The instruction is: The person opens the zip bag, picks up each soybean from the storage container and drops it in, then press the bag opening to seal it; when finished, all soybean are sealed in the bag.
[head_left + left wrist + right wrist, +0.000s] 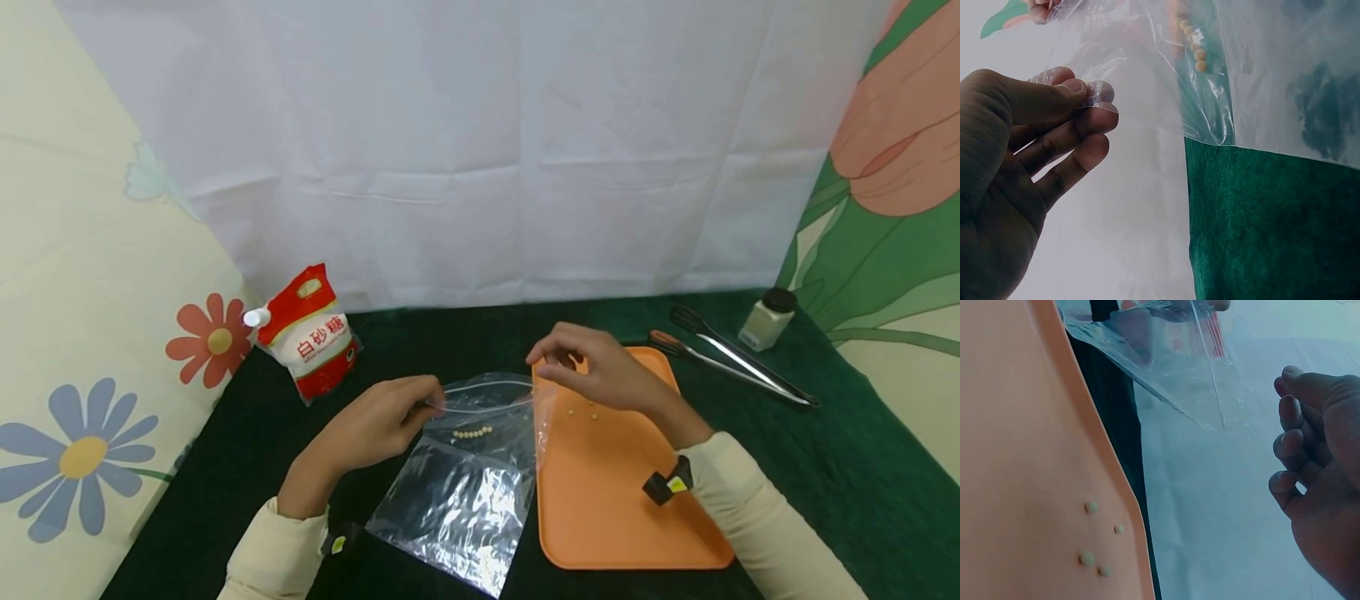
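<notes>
Left grip (pixel 386 414) pinches a clear, glossy zip-lock bag (pixel 461 500) holding a row of yellowish balls (pixel 472 432); right grip (pixel 594 367), fingertips together, curls nearby.

1. The bench (pixel 847 450) is covered in dark green cloth (pixel 450 342) with a soft nap.
2. Behind its far edge hangs a plain white sheet (pixel 517 92), marked by vertical and horizontal fold creases.
3. Along the left edge stands a cream panel (pixel 67 250), printed with a blue flower (pixel 82 458) and a red flower (pixel 218 340), both yellow-centred.
4. Higher on that panel is a pale blue-green motif (pixel 144 175), perhaps a butterfly, too faint to be sure.
5. Beyond the far right corner, another cream panel (pixel 915 375) carries a large pink tulip (pixel 900 133) and broad green leaves (pixel 885 258).
6. Light falls softly across the sheet; the bench looks much darker.
</notes>
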Available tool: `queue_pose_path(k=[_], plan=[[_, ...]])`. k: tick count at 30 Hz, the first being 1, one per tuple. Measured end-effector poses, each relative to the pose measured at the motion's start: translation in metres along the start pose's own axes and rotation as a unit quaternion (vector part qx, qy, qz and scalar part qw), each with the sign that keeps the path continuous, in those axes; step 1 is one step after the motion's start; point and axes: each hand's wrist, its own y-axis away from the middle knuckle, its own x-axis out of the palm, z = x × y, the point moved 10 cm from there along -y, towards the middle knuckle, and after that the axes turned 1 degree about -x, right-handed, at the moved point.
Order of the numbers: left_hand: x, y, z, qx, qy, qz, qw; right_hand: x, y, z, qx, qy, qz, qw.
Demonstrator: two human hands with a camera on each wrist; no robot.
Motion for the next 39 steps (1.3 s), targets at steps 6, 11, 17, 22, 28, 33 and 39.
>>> queue_pose_path(k=[6,11,17,22,28,33,39], plan=[[-0.001,0.001,-0.001,-0.001,0.002,0.002,1.0,-0.014,0.002,-0.006,0.013,0.022,-0.025,0.9994],[-0.001,0.001,0.0,-0.005,0.002,0.003,1.0,-0.021,0.007,-0.027,0.054,0.041,-0.037,0.997],[0.001,0.002,0.003,-0.016,-0.002,0.001,0.9999,-0.012,0.019,-0.064,0.141,0.064,-0.019,0.9878],[0.001,0.001,0.002,-0.014,0.001,-0.001,0.9999,0.0,0.027,-0.085,0.177,0.082,0.011,0.9807],[0.002,0.0,0.001,-0.008,0.001,0.004,1.0,0.01,0.035,-0.1,0.198,0.073,0.028,0.9771],[0.003,0.001,0.001,-0.011,-0.001,0.007,0.9999,0.014,0.039,-0.109,0.215,0.082,0.041,0.9722],[0.002,0.0,0.0,-0.012,0.0,0.009,0.9999,0.018,0.04,-0.112,0.218,0.078,0.054,0.9712]])
